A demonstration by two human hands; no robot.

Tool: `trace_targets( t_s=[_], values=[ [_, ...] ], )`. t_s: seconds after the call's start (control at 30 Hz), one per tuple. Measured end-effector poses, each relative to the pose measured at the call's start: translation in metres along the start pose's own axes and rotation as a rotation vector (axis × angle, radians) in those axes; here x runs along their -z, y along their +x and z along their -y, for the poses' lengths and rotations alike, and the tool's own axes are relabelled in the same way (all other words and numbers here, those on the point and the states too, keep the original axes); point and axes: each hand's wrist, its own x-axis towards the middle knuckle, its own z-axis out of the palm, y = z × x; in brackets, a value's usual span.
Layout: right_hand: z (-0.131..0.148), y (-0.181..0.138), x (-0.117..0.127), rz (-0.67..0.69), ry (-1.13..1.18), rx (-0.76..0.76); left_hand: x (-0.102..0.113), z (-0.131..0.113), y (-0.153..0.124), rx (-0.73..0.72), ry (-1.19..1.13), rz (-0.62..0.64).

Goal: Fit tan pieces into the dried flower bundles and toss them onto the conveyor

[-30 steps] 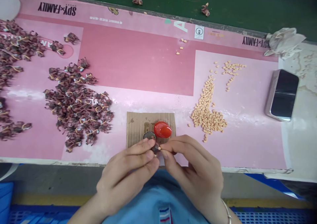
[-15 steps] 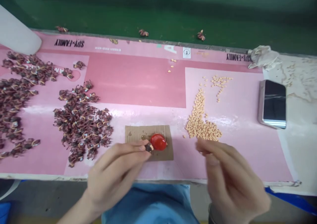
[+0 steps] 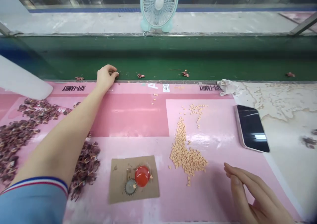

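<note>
at far mat edge, left hand (image 3: 105, 77) pinches brown piece (image 3: 115, 74); right hand (image 3: 255, 194) idle.

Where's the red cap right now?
In the head view, the red cap sits on the cardboard square near the front edge, beside a toothed grey disc, with dark pieces to its left and beige pellets to its right.

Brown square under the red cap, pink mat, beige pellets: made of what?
Brown square: looks like cardboard, matte, stained, raw cut edges.
Pink mat: glossy printed sheet, coated card or plastic, cannot tell which; glare patches and lettering show.
Beige pellets: probably moulded plastic, matte, uniform in size and colour.
</note>
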Motion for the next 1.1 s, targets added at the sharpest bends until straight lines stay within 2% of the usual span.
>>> trace_targets(
  t_s=[0.1, 0.2, 0.3, 0.4, 0.5, 0.57, 0.7, 0.8, 0.9, 0.97, 1.1],
  values=[
    [-0.014, -0.002, 0.007, -0.013, -0.027, -0.013, -0.001, 0.005, 0.012, -0.041, 0.048, 0.001],
    [-0.021, -0.002, 0.009, -0.043, -0.047, -0.077, -0.005, -0.002, 0.011, -0.144, 0.095, -0.003],
    [-0.023, -0.003, 0.005, -0.058, -0.049, -0.130, -0.025, -0.025, 0.007, -0.293, 0.109, 0.101],
    [-0.028, -0.005, 0.002, -0.026, -0.032, -0.037, -0.054, -0.054, 0.004, -0.426, 0.099, 0.256],
    [-0.033, -0.008, 0.004, 0.012, -0.017, 0.014, -0.071, -0.078, 0.007, -0.457, 0.087, 0.326],
    [-0.032, -0.008, 0.008, 0.024, -0.009, 0.010, -0.072, -0.086, 0.008, -0.432, 0.073, 0.317],
    [-0.018, -0.001, 0.011, 0.041, 0.000, 0.029, -0.049, -0.085, -0.001, -0.342, -0.019, 0.245],
    [-0.001, 0.003, 0.008, 0.046, 0.016, 0.087, -0.021, -0.072, -0.026, -0.239, -0.169, 0.193],
    [0.011, -0.001, 0.001, 0.102, 0.038, 0.097, 0.011, -0.050, -0.066, -0.146, -0.354, 0.179],
    [0.016, -0.004, -0.003, 0.122, 0.044, 0.044, 0.034, -0.032, -0.100, -0.100, -0.481, 0.182],
    [0.019, -0.005, -0.010, 0.080, 0.019, -0.055, 0.073, 0.014, -0.174, -0.081, -0.531, 0.138]
  ],
)
